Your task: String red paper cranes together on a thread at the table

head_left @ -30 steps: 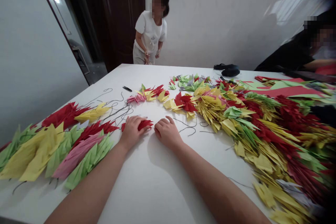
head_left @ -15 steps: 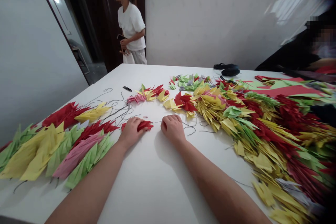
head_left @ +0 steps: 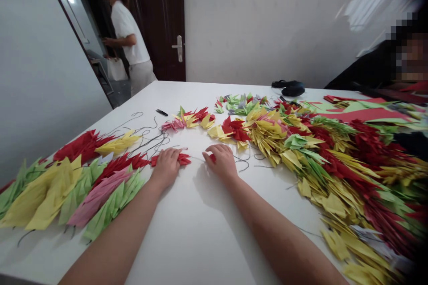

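Note:
My left hand [head_left: 167,167] rests over a short strand of folded red paper [head_left: 184,159], its fingers closed round the paper. To its right, my right hand [head_left: 220,160] is curled, with a small bit of red showing between thumb and fingers. A thin dark string runs from the red strand toward my right hand. Left of my hands lie bundles of folded paper in red, yellow, pink and green [head_left: 113,205], with loose strings. Beyond my hands a curved strand of pink, yellow and red paper [head_left: 236,129] lies on the white table [head_left: 187,231].
A large heap of yellow, red and green folded paper [head_left: 334,178] covers the right side. Black scissors or clippers [head_left: 162,112] and a black pouch [head_left: 293,91] lie farther back. One person [head_left: 132,35] stands near the door; another in black [head_left: 371,64] is at right.
My right hand has opened slightly, showing red between its fingers. My left hand has flattened a little over the red strand. The person in white has moved left toward the doorway.

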The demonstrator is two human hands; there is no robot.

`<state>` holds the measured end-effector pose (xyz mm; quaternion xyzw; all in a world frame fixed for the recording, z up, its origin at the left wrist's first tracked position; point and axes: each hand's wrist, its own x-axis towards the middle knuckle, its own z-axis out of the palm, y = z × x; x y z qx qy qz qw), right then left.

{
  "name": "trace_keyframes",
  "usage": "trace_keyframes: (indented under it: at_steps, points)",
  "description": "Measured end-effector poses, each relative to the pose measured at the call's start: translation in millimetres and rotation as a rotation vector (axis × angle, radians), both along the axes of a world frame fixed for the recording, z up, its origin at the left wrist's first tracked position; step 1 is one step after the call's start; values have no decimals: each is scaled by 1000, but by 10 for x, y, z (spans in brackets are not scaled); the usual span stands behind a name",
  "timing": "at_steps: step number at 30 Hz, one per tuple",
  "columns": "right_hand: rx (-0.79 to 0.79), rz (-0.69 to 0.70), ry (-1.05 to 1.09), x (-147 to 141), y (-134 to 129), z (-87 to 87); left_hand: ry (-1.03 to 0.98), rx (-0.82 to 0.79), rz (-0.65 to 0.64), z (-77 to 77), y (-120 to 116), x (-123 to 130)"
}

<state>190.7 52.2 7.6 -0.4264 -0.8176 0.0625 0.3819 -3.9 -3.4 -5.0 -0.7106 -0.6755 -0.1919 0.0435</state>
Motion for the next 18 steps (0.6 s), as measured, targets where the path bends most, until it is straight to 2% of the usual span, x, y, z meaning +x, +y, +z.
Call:
trace_keyframes:
  at_steps: [2,4,10,13,18]
  points:
    - [-12,-40,182,44,36,8,-19,32,48,1,3,-14]
    - [-78,-96,288,93,77,13,-40,85,37,24,-6,-6]
    - [-344,-213,326,138,144,-8,-7,283,-138,149,-80,170]
    - [-382,-195,406,117,150,-31,52,249,-243,214,-73,325]
    - [-344,-212,503,132,176,-66,173,82,-371,369,86,644]
